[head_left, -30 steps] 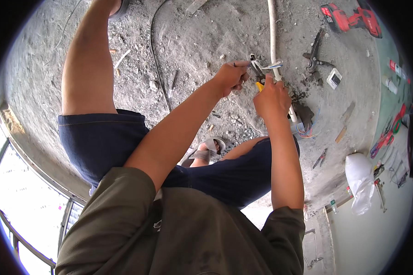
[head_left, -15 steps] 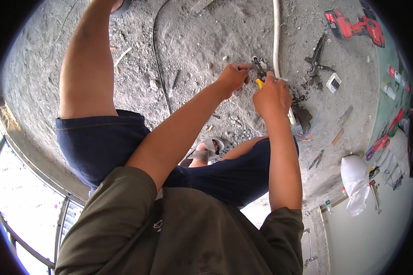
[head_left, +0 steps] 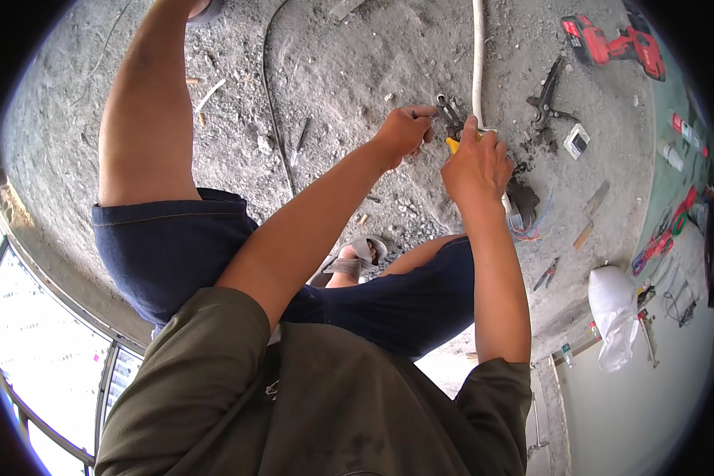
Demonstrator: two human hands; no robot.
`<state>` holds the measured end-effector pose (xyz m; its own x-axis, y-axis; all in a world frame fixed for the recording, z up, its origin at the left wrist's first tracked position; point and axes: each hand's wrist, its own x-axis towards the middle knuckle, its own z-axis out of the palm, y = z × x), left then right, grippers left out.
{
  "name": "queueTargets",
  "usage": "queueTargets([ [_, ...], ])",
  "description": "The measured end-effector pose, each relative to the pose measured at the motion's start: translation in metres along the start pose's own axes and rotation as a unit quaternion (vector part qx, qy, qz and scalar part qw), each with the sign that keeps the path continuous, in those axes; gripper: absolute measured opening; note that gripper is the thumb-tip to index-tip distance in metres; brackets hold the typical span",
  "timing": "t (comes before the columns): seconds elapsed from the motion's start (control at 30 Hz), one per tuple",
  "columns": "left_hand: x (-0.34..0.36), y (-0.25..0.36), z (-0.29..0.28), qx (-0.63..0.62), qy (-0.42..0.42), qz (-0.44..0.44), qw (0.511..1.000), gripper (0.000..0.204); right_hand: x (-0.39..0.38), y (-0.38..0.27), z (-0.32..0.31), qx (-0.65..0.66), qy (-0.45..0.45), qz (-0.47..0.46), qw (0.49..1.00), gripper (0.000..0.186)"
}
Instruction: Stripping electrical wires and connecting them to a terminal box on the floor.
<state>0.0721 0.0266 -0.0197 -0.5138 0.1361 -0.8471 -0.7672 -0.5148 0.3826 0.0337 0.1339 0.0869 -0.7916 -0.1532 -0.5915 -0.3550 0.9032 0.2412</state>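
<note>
Head view: the right hand (head_left: 477, 165) was closed around the yellow-handled pliers (head_left: 454, 125), its index finger stretched along them. The left hand (head_left: 404, 136) was apart from the right, its fingertips drawn together by the tool's metal end; whether they gripped anything there I could not tell. The pliers were above the rough concrete floor (head_left: 349, 59), between the hands and well in from the floor's right edge, just left of the long white pipe (head_left: 477, 63).

By my judgement the handling was partway through: the tool was in the hand, yet no finished piece could be made out at its tips. Thin coloured wires (head_left: 525, 232) stood out loose by a dark hollow in the floor, apparently not joined to anything, so that part looked undone.

The pliers had a dark, worn-looking metal head, tilted up and leftward from the grip; only a little of the yellow handle showed. How wide their jaws stood was too small to judge
</note>
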Motion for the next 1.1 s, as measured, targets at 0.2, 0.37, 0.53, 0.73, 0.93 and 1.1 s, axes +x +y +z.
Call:
queueTargets([
  [0.2,0.001,-0.002,0.0,-0.002,-0.014,0.018,1.0,0.03,0.012,0.005,-0.005,-0.066,0.007,-0.04,0.997,0.045],
  [0.37,0.005,-0.006,0.001,0.04,-0.011,0.038,0.998,0.028,0.015,0.006,-0.015,-0.112,-0.008,-0.064,0.992,0.041],
  [0.53,0.006,-0.007,0.004,0.091,-0.001,0.084,0.992,0.026,0.021,0.013,-0.015,-0.151,0.015,-0.094,0.984,0.036],
  [0.73,-0.005,0.004,0.01,-0.058,0.012,0.125,0.99,0.022,0.031,0.02,-0.024,-0.026,-0.122,-0.062,0.99,0.033],
  [0.93,-0.001,0.027,0.006,-0.236,-0.052,0.07,0.968,0.024,0.039,0.029,-0.015,0.126,-0.128,-0.018,0.984,0.048],
  [1.1,0.004,0.03,0.012,-0.298,-0.046,0.038,0.953,0.028,0.048,0.032,-0.016,0.187,-0.159,0.014,0.969,0.05],
])
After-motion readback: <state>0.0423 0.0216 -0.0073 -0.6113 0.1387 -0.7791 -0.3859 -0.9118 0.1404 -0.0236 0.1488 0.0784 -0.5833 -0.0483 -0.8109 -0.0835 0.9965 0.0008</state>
